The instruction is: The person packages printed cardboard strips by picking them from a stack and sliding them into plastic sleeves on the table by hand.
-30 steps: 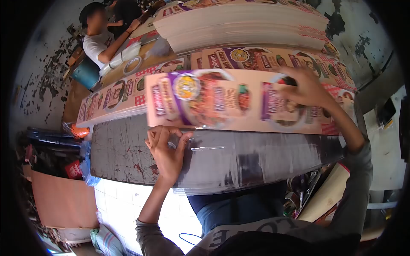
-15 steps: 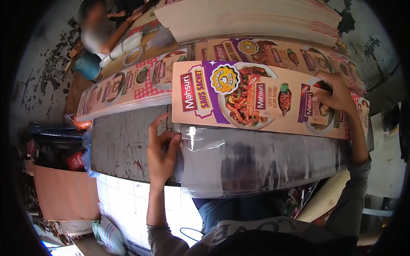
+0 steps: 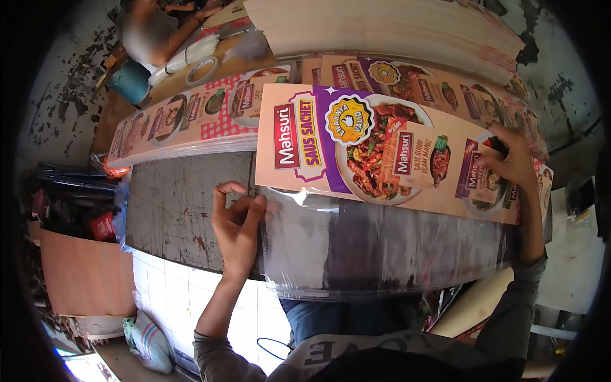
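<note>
My right hand (image 3: 509, 159) grips the right part of a long printed card (image 3: 318, 140), thumb on its face. The card tilts up over clear plastic sleeves (image 3: 382, 248) piled at the table's front edge. At the sleeves' upper left corner my left hand (image 3: 238, 219) is closed, thumb and fingers pinching the clear film. Part of the film's opening shows just below the card's lower edge. Behind the card lie more printed cards (image 3: 433, 79). The far edge of the held card is partly hidden by my right hand.
A tall stack of cards (image 3: 375, 28) rises at the back. Another card pile (image 3: 191, 118) sits at the left on the scratched dark tabletop (image 3: 184, 210). A tape roll (image 3: 202, 71) and a teal container (image 3: 130, 81) are farther back, near another person (image 3: 149, 32).
The card has come nearer and now sits lower on its right side, turned slightly clockwise. My left hand, open-fingered at the sleeve corner before, now has its fingers more curled. The view has shifted a little.
</note>
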Demonstrator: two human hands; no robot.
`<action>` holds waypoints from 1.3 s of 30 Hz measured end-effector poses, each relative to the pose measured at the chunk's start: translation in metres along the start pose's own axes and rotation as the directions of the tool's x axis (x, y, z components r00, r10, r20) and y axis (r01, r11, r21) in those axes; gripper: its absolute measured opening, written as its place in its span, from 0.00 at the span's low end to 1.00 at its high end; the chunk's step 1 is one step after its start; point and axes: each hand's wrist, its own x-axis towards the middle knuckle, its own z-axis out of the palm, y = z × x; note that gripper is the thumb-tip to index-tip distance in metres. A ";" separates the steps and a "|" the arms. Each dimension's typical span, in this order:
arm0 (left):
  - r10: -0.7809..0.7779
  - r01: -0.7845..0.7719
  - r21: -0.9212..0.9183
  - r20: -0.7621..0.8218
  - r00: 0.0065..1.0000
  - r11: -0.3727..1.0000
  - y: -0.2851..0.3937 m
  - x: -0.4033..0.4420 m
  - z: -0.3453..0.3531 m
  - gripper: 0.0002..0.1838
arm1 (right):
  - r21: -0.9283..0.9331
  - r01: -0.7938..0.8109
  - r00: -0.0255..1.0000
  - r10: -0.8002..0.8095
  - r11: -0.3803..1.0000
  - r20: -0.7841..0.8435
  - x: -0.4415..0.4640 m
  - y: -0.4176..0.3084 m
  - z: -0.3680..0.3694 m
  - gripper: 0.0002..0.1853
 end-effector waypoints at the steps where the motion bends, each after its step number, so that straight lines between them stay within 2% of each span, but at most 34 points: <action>1: -0.009 0.008 -0.009 -0.016 1.000 1.000 0.001 -0.001 0.001 0.12 | -0.046 0.021 1.000 -0.021 0.999 0.002 0.001 0.000 0.000 0.22; 2: -0.013 0.013 -0.009 -0.014 1.000 1.000 0.001 -0.001 0.001 0.12 | -0.091 0.044 0.999 -0.044 0.995 0.003 0.000 0.000 0.000 0.22; 9: 0.037 -0.037 0.026 -0.008 0.999 0.999 -0.002 -0.001 -0.001 0.11 | -0.055 0.072 0.997 -0.071 0.996 0.020 0.001 -0.005 0.000 0.23; 11: 0.050 -0.050 0.024 -0.001 0.999 0.998 -0.004 0.002 -0.001 0.11 | 0.024 -0.033 0.999 0.032 0.999 0.042 0.001 -0.007 -0.002 0.23; 12: 0.044 -0.044 0.027 0.001 0.999 0.999 -0.005 0.002 -0.002 0.10 | 0.019 -0.033 0.999 0.032 0.999 0.041 0.002 -0.005 -0.004 0.23; 14: 0.029 -0.029 0.036 0.003 1.000 0.999 -0.005 0.000 -0.002 0.10 | -0.051 0.034 0.997 -0.031 0.998 0.066 0.002 0.000 -0.005 0.23; 18: 0.016 -0.017 0.053 0.024 1.000 0.998 -0.006 0.003 -0.002 0.10 | -0.010 0.066 0.997 -0.065 0.998 0.051 0.006 0.001 -0.004 0.23; 20: 0.007 -0.010 0.071 0.041 0.999 0.997 -0.009 0.003 -0.004 0.11 | -0.028 -0.065 0.986 0.068 0.998 0.153 0.011 -0.007 -0.008 0.23; 21: 0.012 -0.019 0.110 0.063 0.998 0.994 -0.011 0.003 -0.004 0.13 | -0.028 -0.059 0.986 0.063 0.998 0.154 0.013 -0.009 -0.005 0.23; 23: 0.019 -0.031 0.150 0.079 0.997 0.988 -0.010 0.003 -0.004 0.16 | 0.047 0.069 0.998 -0.069 0.997 0.002 0.017 -0.010 0.004 0.26; 25: 0.066 -0.097 0.295 0.113 0.991 0.951 -0.006 0.004 -0.002 0.22 | 0.055 0.067 0.997 -0.069 0.996 0.037 0.018 -0.004 0.003 0.28; 28: -0.030 0.007 0.253 0.090 0.996 0.968 0.002 0.003 0.002 0.24 | 0.056 0.076 0.994 -0.080 0.996 0.073 0.015 0.002 0.002 0.31; 32: -0.063 0.047 0.216 0.071 0.995 0.975 0.004 0.004 0.003 0.24 | 0.051 0.138 0.987 -0.141 0.989 0.073 0.014 0.013 0.002 0.32; 33: -0.033 0.017 0.200 0.073 0.997 0.980 0.000 0.004 0.004 0.23 | 0.053 0.137 0.987 -0.141 0.989 0.074 0.014 0.014 0.001 0.32; 36: -0.017 0.003 0.195 0.074 0.997 0.981 0.001 0.005 0.005 0.22 | 0.034 0.116 0.990 -0.118 0.993 0.077 0.016 0.016 -0.002 0.33; 38: -0.038 0.022 0.211 0.070 0.997 0.977 0.003 0.004 0.004 0.21 | 0.027 -0.004 0.988 0.000 1.000 0.152 0.019 0.016 -0.004 0.37; 39: -0.059 0.038 0.226 0.089 0.994 0.973 0.003 0.005 0.002 0.21 | 0.030 -0.003 0.988 -0.001 1.000 0.151 0.019 0.016 -0.004 0.37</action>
